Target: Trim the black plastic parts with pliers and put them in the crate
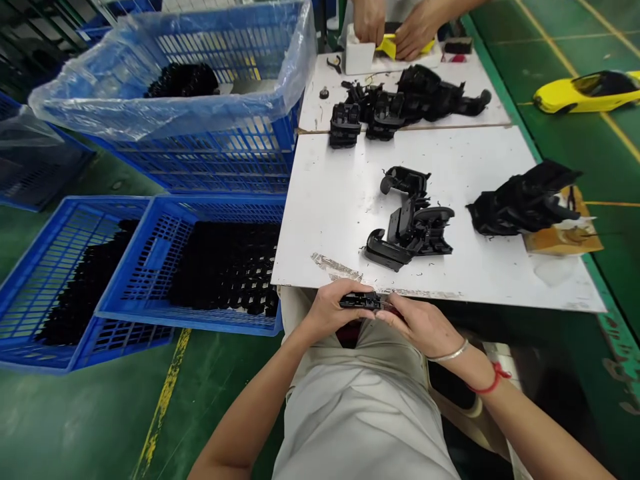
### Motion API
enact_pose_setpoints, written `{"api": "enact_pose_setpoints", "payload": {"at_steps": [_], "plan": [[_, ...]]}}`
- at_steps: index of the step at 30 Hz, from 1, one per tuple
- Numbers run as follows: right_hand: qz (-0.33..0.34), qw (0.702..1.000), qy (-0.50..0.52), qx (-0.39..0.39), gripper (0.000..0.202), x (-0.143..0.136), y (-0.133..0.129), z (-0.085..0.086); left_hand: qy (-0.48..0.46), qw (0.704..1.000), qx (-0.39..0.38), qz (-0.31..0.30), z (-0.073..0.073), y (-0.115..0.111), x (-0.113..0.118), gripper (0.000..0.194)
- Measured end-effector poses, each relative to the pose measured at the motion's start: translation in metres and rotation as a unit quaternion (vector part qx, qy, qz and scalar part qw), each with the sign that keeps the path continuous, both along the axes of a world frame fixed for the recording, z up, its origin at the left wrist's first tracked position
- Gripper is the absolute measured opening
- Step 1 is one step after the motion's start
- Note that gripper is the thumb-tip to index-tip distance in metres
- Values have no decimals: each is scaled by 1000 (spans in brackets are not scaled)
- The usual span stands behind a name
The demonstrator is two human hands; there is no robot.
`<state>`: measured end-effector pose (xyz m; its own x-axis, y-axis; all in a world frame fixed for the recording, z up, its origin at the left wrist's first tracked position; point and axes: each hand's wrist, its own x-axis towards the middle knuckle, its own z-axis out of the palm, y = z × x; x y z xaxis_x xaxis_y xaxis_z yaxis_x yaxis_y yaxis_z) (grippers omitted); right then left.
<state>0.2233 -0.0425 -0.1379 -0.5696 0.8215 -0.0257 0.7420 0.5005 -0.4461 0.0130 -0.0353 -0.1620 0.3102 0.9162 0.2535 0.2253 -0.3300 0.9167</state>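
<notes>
Just off the table's front edge, my left hand (336,308) pinches the left end of a small black part (359,301) between thumb and fingers. My right hand (420,325) is closed at the part's right end, around something thin and dark that I cannot make out. The two hands nearly meet over my lap. Beyond them on the white table (330,213) lie black plastic pieces (413,223) in a loose group.
Blue crates (193,319) with black parts stand left, below a plastic-lined crate (200,150). Farther back are more black parts (420,97) and another person's hands (417,30) at a yellow piece. At right, a black stack (520,200) leans by a yellowish box (565,237).
</notes>
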Motion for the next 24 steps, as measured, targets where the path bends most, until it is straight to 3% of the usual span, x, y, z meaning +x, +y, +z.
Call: {"api": "enact_pose_setpoints", "payload": {"at_steps": [24], "plan": [[-2,999,-32,-11,50,1,-3,-4,14,999,36,-4,-2,1,2,41]]}}
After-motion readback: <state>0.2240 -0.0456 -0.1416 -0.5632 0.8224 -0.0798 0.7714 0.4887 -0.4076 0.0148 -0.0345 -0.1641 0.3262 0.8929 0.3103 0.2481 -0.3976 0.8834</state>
